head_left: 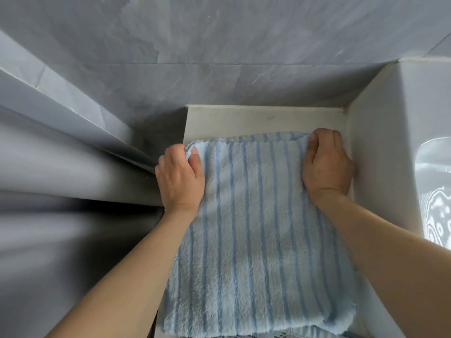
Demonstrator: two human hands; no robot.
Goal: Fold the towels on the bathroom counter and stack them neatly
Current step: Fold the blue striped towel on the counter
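Head view, blue striped towel spread flat on the white worktop at lower centre, left hand pinching its upper left corner, right hand gripping its upper right corner, grey tiled wall above

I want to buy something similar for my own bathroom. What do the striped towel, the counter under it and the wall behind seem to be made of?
Striped towel: soft plush fabric, likely microfibre or fleece; the pile looks fuzzy and matte, with blue stripes on pale blue.
Counter: a hard, smooth off-white surface, perhaps stone or solid surface; the exact material is unclear.
Wall: large grey tiles with marble-like veining, faint sheen and visible joints.
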